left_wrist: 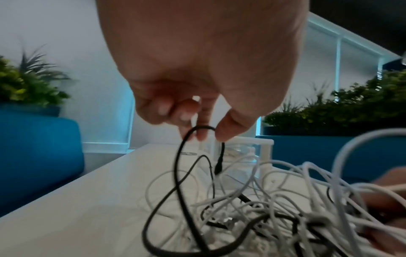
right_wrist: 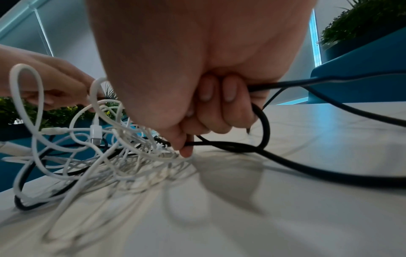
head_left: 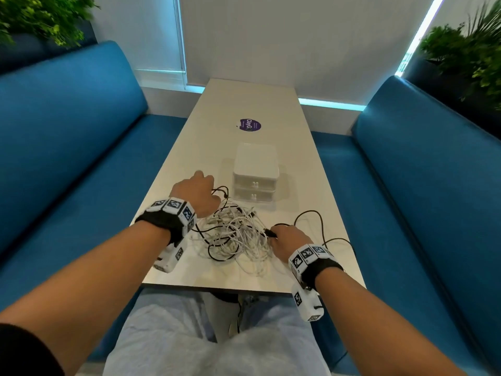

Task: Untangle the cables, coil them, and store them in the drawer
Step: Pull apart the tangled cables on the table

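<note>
A tangled heap of white cables (head_left: pixel 238 234) with black cables woven through it lies on the white table (head_left: pixel 252 104), near its front edge. My left hand (head_left: pixel 196 191) is at the heap's far left and pinches a loop of thin black cable (left_wrist: pixel 198 129) between thumb and fingers. My right hand (head_left: pixel 288 240) sits at the heap's right side, its fingers curled round a thicker black cable (right_wrist: pixel 261 121) that loops off to the right (head_left: pixel 320 215). A small white two-drawer box (head_left: pixel 256 172) stands just behind the heap, both drawers closed.
A round purple sticker (head_left: pixel 250 124) lies on the table beyond the drawer box. Blue benches (head_left: pixel 67 137) flank the table on both sides, with plants (head_left: pixel 471 50) behind them. My lap is below the table's front edge.
</note>
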The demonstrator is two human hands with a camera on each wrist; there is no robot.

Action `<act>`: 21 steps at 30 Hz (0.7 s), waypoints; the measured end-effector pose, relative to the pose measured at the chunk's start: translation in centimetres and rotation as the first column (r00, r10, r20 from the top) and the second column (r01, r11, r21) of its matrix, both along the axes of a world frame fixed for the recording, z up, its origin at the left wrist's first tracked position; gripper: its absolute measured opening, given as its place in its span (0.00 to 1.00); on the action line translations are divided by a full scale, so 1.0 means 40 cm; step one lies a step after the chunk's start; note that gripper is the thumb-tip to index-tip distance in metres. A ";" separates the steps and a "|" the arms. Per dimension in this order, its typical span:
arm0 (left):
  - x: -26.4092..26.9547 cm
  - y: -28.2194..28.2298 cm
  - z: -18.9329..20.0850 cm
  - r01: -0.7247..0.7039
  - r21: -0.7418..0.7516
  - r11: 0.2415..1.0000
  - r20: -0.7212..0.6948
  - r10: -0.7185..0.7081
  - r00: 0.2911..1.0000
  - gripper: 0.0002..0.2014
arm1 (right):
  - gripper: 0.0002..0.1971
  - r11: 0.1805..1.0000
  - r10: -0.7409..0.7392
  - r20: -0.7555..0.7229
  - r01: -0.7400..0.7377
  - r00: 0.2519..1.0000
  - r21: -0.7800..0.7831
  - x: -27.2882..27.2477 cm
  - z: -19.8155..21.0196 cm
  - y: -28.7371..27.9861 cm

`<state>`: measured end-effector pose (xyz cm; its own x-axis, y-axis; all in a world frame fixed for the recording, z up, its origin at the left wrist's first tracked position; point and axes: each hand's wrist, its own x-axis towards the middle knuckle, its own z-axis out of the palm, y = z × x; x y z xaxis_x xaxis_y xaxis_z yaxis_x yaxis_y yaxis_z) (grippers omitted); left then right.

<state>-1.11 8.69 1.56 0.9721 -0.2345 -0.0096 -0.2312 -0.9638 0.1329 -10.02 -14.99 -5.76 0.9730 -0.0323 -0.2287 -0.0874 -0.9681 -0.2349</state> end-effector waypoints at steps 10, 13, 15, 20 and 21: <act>-0.098 -0.228 -0.106 0.276 -0.313 0.909 -0.114 -0.324 0.939 0.18 | 0.10 1.000 -0.021 0.079 0.019 0.997 0.021 -0.006 0.029 -0.033; -0.106 -0.235 -0.149 0.326 -0.055 0.944 -0.133 -0.330 0.935 0.12 | 0.11 0.999 -0.047 0.081 0.045 0.996 0.022 -0.010 0.039 -0.059; -0.107 -0.222 -0.161 0.350 0.041 0.936 -0.092 -0.346 0.934 0.12 | 0.11 0.999 -0.040 0.064 0.039 0.997 0.024 -0.011 0.039 -0.069; -0.098 -0.196 -0.180 0.359 0.158 0.920 -0.011 -0.361 0.932 0.09 | 0.12 0.998 -0.064 0.072 0.064 0.995 0.007 0.005 0.047 -0.091; -0.100 -0.192 -0.181 0.356 0.177 0.917 0.005 -0.363 0.932 0.09 | 0.12 0.997 -0.075 0.073 0.076 0.994 -0.005 0.009 0.049 -0.099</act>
<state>-5.11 1.02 -5.69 0.8231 -0.5661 -0.0457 -0.5678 -0.8221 -0.0415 -9.68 -18.95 -3.82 0.9817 -0.1082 -0.1569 -0.1436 -0.9612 -0.2355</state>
